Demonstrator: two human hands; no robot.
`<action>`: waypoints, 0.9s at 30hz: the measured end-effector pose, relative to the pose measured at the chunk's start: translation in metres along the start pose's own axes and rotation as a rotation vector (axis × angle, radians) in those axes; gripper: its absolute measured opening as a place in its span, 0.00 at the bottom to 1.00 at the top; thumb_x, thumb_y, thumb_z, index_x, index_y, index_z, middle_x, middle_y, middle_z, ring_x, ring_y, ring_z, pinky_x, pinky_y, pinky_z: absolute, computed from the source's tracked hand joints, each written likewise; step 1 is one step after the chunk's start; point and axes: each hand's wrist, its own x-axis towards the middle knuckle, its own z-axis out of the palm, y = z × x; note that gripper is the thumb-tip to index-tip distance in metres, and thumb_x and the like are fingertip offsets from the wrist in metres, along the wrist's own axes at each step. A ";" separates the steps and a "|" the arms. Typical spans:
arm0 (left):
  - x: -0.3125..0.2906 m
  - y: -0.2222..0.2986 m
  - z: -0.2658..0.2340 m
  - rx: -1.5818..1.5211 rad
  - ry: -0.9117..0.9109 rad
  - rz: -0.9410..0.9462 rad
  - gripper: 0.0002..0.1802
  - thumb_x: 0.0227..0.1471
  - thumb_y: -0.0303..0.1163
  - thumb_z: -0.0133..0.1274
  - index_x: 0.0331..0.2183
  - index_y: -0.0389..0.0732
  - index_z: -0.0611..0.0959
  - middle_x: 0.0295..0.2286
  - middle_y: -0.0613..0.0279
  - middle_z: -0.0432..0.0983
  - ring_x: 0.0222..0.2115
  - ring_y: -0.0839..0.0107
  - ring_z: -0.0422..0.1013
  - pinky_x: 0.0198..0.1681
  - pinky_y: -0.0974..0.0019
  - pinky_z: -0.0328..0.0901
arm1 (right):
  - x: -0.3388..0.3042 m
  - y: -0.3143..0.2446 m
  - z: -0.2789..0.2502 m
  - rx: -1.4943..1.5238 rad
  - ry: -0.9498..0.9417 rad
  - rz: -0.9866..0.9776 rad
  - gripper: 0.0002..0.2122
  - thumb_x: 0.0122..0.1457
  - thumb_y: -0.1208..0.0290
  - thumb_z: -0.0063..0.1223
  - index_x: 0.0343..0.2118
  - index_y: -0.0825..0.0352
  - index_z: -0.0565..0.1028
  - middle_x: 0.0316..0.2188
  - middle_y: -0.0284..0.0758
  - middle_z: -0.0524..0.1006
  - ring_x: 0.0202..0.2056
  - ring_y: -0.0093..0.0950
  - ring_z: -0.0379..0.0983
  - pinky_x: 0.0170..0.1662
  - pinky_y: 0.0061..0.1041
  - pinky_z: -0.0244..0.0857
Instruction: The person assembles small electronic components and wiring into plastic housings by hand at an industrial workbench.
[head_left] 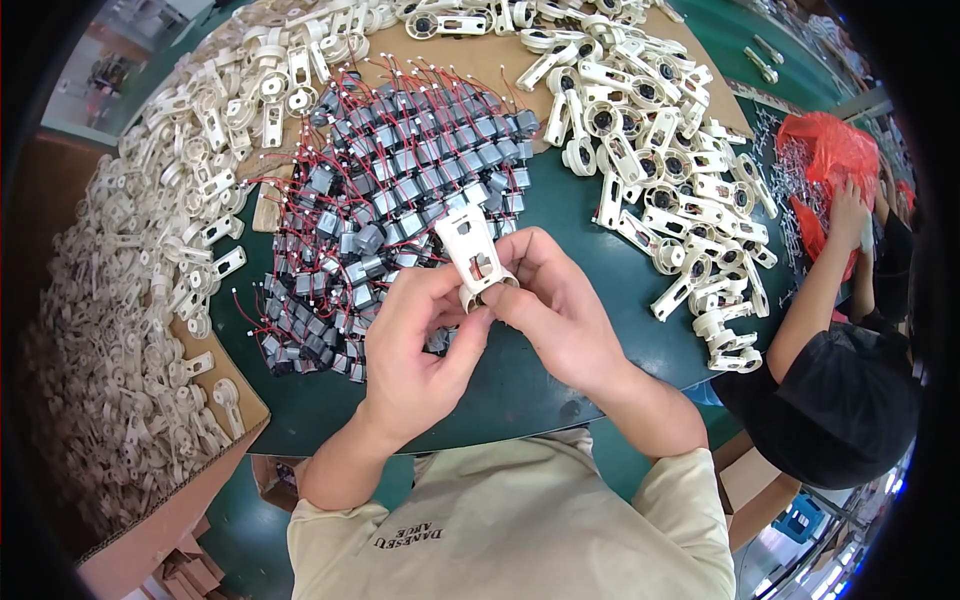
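A cream-white plastic housing [462,238] with a long cut-out stands tilted upward between my hands, over the near edge of the motor pile. My left hand [420,335] pinches its lower end from the left, thumb pointing up at the rim. From the right, my right hand [555,305] grips the same end, its thumb pressed on the round part and fingers curled behind. Something reddish shows through the cut-out, too small to make out. Just beyond my hands lie many small silver motors [405,160] with red wires and white plugs, stacked in rows and loose heaps.
A large cardboard box [255,415] full of white housings fills the left side. More housings with dark round centres [640,150] are heaped right on the green table [600,270]. Far right, a co-worker's arm [815,290] reaches to a red plastic bag [835,145] beside small metal parts.
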 end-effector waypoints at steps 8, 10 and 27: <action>0.002 -0.001 -0.006 -0.006 -0.036 0.012 0.17 0.46 0.16 0.56 0.41 0.31 0.74 0.34 0.58 0.69 0.31 0.73 0.75 0.33 0.73 0.72 | 0.000 0.005 0.001 -0.049 0.022 -0.114 0.09 0.57 0.79 0.48 0.41 0.69 0.66 0.34 0.32 0.73 0.35 0.17 0.70 0.38 0.20 0.67; 0.002 -0.001 -0.008 0.041 -0.051 0.054 0.16 0.47 0.15 0.55 0.41 0.30 0.73 0.34 0.59 0.68 0.30 0.74 0.74 0.33 0.73 0.72 | 0.001 0.007 0.000 -0.120 0.038 -0.182 0.09 0.57 0.79 0.49 0.40 0.70 0.67 0.34 0.32 0.73 0.34 0.17 0.71 0.37 0.20 0.67; 0.003 0.003 -0.018 -0.521 -0.147 -0.205 0.14 0.55 0.18 0.47 0.45 0.32 0.69 0.42 0.59 0.70 0.41 0.74 0.72 0.42 0.69 0.72 | -0.003 -0.003 0.002 0.082 -0.104 -0.088 0.12 0.60 0.79 0.49 0.46 0.70 0.64 0.39 0.34 0.72 0.39 0.21 0.71 0.42 0.22 0.69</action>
